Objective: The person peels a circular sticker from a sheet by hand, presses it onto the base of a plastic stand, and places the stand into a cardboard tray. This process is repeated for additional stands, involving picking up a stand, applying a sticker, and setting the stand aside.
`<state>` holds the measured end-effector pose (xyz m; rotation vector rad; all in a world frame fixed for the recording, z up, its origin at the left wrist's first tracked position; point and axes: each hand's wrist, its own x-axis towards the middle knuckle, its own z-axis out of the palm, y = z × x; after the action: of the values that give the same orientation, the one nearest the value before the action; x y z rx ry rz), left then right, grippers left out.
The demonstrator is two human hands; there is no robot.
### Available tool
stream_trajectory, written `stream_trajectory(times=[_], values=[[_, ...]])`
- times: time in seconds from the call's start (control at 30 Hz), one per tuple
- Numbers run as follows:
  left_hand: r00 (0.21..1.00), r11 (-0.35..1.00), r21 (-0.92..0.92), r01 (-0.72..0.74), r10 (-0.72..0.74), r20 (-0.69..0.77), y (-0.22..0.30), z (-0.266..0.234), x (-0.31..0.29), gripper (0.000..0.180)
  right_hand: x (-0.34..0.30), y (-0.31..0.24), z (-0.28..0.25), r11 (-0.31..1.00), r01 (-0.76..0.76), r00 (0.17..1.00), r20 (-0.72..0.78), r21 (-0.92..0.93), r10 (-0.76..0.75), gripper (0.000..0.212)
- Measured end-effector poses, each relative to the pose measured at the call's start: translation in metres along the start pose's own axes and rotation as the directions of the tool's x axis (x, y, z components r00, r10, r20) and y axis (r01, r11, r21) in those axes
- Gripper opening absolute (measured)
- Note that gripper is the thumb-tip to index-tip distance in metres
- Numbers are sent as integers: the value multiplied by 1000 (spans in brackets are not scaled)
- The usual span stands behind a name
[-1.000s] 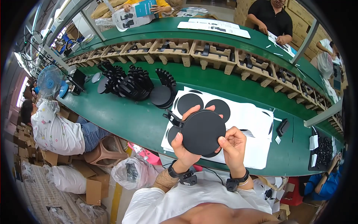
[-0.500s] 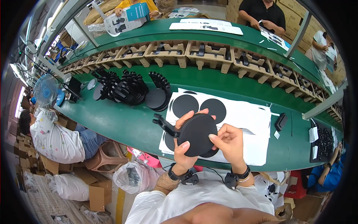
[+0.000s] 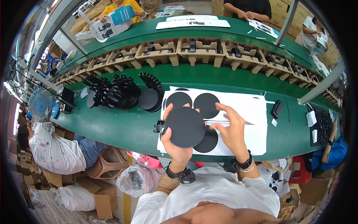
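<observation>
My left hand (image 3: 176, 152) is closed around a black stand with a flat round base (image 3: 185, 127). The broad face of the base is turned up toward me, and a short piece of its black arm (image 3: 159, 126) sticks out on the left. Just to the right, my right hand (image 3: 234, 130) is raised with thumb and fingers apart, holding nothing. Beneath both hands lie white sheets (image 3: 250, 139) bearing black round pads (image 3: 207, 105). Another black pad (image 3: 206, 142) shows partly behind the held base.
Several black stands (image 3: 121, 91) are heaped at the left, beside stacked round bases (image 3: 150, 100). A row of cardboard trays (image 3: 156, 56) spans the back. A black block (image 3: 276, 109) and a tray of small black parts (image 3: 323, 130) lie right. Other people work around the bench.
My right hand has come off the round base and spread its fingers. The stand has turned in my left hand, so less of its arm shows. The whole view has shifted slightly.
</observation>
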<state>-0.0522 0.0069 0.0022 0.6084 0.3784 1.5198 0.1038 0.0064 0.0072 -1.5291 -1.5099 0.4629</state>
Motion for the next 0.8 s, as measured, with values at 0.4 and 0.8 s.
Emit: stream_trajectory(times=[0.4,0.8], values=[[981,723,680,-123,-13,192,-18,-44,12,56,4,0,2,804,594,804,-2,36,-594,33],[934,-266,915,-303,106,340,-16,-49,13,54,283,-8,82,926,345,922,-129,-150,-365,36]])
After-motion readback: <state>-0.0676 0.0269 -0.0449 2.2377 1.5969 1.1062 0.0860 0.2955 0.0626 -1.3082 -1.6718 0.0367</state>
